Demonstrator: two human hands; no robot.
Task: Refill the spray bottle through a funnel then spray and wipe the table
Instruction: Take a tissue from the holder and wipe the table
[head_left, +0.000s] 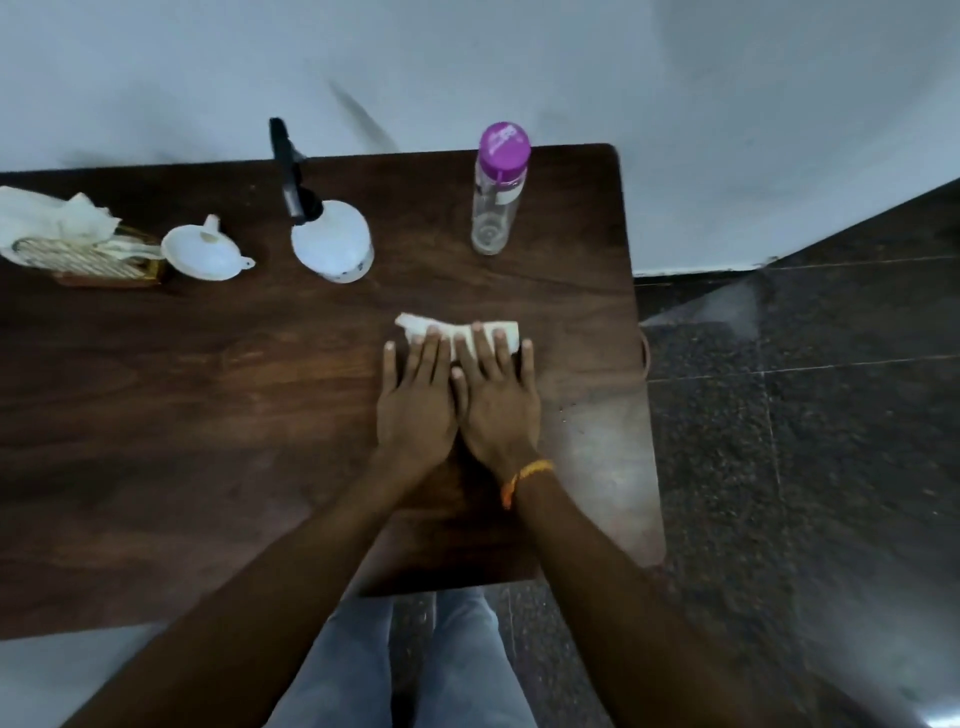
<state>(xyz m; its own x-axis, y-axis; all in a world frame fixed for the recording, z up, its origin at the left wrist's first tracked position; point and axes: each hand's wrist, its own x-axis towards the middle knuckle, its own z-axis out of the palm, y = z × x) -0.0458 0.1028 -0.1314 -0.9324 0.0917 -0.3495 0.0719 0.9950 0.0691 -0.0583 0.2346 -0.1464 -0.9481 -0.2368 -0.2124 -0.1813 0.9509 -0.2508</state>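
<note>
Wiping stage, I'd say: left hand (415, 400) and right hand (496, 400) lie flat, fingers straight, pressing the folded white paper towel (457, 328) onto the dark wooden worktop (208, 415) near its right edge. Keep pressure even and overlap strokes. Most of the towel is hidden under the fingers; can't see any spray wetness.

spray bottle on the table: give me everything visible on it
The spray bottle has a squat, rounded white translucent body that looks like plastic, topped by a black trigger head with its long nozzle pointing away toward the wall. The head looks fitted on. It stands upright at the back of the wooden table, between the white funnel and the purple-capped clear bottle, apart from both. Nothing touches it. Fill level unclear.
</note>
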